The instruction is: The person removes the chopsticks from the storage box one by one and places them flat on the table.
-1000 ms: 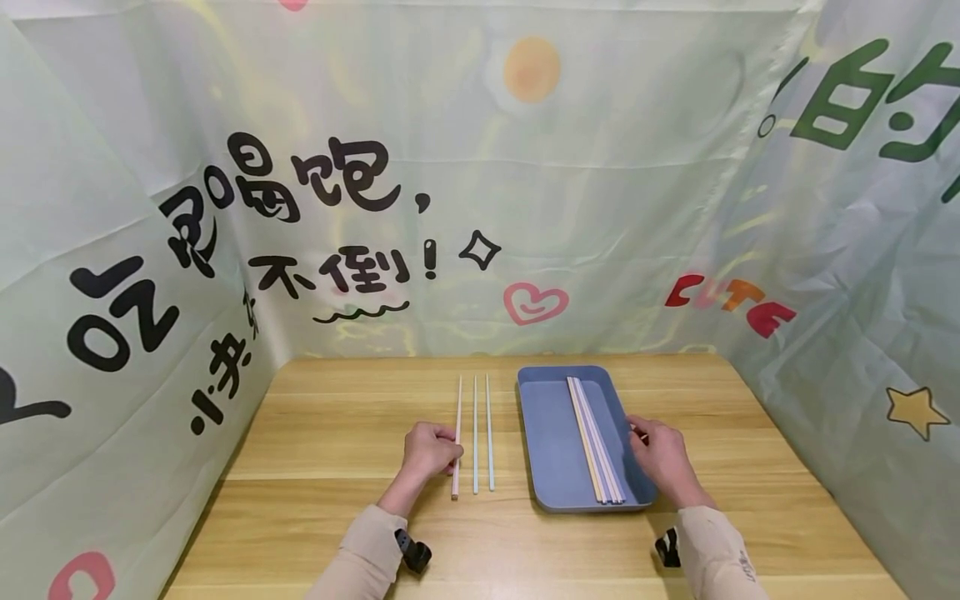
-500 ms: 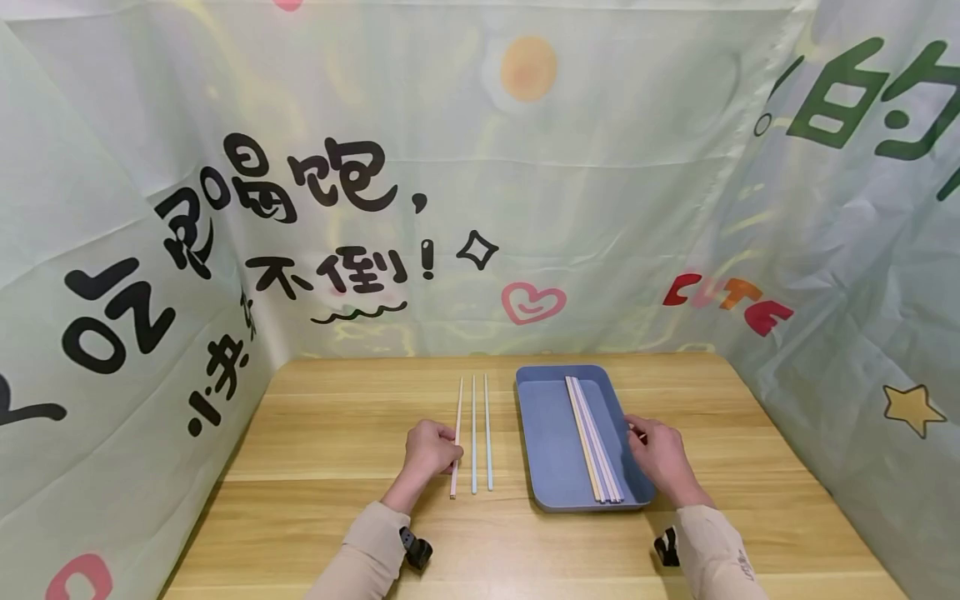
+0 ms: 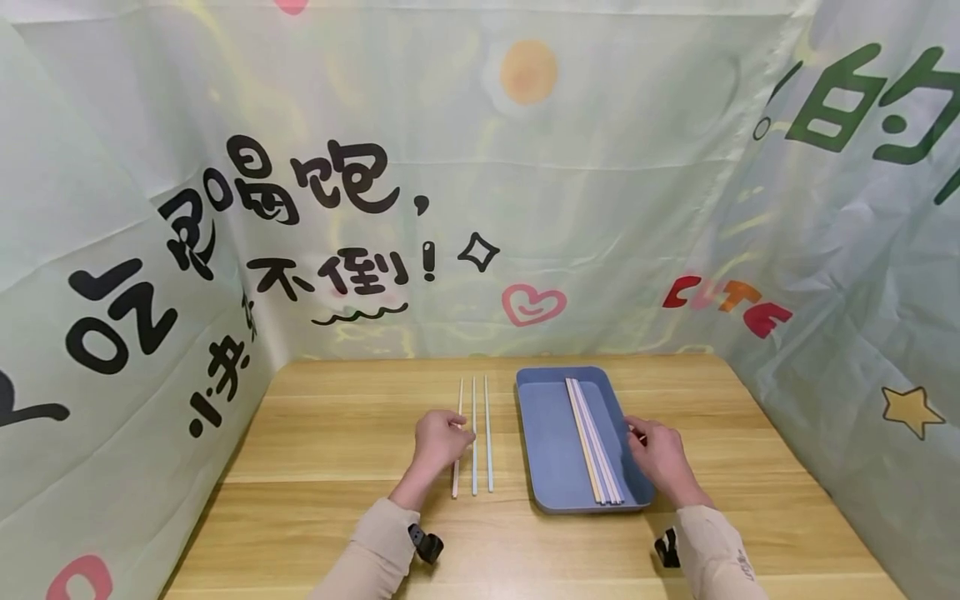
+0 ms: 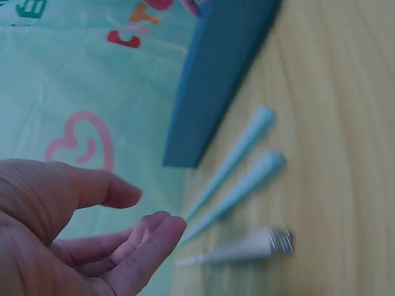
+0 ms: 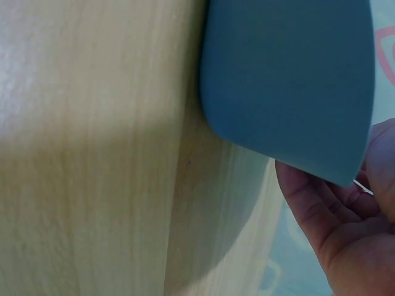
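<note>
In the head view my left hand (image 3: pixel 441 437) hovers over a pink chopstick (image 3: pixel 454 483) and reaches toward the light-blue chopstick (image 3: pixel 474 475) beside it. A gap shows between its thumb and fingers in the left wrist view, with nothing between them. Another light-blue chopstick (image 3: pixel 490 458) lies just to the right, roughly parallel. My right hand (image 3: pixel 660 454) pinches the right rim of a blue-grey tray (image 3: pixel 543 433); the right wrist view shows the fingers (image 5: pixel 308 203) at the outside of its wall. Inside the tray lie several chopsticks (image 3: pixel 596 442), yellow, lilac and pink, bunched at the near end.
The wooden table (image 3: pixel 330 433) carries the tray and loose chopsticks. Printed fabric (image 3: pixel 600 208) hangs around its back and both sides. A black strap-mounted device (image 3: pixel 426 543) sits at the left wrist, and another black device (image 3: pixel 666 548) at the right.
My left hand has released the pink chopstick and moved slightly up and right. The pink chopstick stays at the left of the row. My right hand keeps its place on the tray.
</note>
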{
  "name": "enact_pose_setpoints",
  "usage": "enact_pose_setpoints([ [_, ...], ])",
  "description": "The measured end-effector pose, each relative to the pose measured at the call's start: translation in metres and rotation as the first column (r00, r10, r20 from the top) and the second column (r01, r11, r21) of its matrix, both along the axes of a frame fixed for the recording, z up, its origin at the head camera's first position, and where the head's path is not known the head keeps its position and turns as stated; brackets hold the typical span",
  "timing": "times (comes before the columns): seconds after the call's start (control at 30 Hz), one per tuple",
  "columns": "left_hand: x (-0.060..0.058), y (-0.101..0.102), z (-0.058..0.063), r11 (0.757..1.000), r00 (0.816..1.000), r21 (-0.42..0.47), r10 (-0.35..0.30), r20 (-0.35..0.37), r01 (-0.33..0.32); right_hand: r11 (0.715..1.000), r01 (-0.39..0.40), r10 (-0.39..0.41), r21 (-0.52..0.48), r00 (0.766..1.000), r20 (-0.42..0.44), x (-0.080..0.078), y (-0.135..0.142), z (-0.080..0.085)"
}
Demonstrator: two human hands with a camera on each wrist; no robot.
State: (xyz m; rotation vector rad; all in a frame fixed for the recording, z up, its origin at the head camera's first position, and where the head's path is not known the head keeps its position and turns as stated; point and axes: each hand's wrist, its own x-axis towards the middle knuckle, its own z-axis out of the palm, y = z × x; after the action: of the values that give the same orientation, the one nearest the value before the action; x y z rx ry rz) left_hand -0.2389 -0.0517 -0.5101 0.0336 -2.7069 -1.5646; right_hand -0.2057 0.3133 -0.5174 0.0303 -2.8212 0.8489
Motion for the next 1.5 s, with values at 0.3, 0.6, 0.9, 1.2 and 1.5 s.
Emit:
enact_pose_setpoints([
  [0.3, -0.005, 0.029, 0.015, 0.933, 0.996, 0.358, -0.063, 0.061, 0.037, 1.0, 0.007, -0.007, 0.004, 1.0, 0.002, 0.0, 0.001, 0.0],
  [0.6, -0.004, 0.057, 0.023, 0.882, 0.988, 0.469, -0.114, 0.106, 0.051, 1.0, 0.013, -0.013, 0.001, 1.0, 0.023, -0.001, -0.001, 0.0],
  [0.9, -0.001, 0.092, 0.022, 0.864, 0.967, 0.496, -0.195, 0.165, 0.09, 1.0, 0.02, -0.02, -0.001, 0.999, 0.029, 0.0, 0.0, 0.0],
  [1.2, 0.005, 0.118, 0.013, 0.868, 0.952, 0.476, -0.249, 0.176, 0.139, 1.0, 0.025, -0.025, -0.007, 0.999, 0.044, 0.001, -0.001, 0.001],
  [1.5, 0.012, 0.142, 0.008, 0.867, 0.951, 0.476, -0.259, 0.172, 0.149, 1.0, 0.026, -0.026, -0.007, 0.999, 0.033, 0.001, -0.001, 0.001],
])
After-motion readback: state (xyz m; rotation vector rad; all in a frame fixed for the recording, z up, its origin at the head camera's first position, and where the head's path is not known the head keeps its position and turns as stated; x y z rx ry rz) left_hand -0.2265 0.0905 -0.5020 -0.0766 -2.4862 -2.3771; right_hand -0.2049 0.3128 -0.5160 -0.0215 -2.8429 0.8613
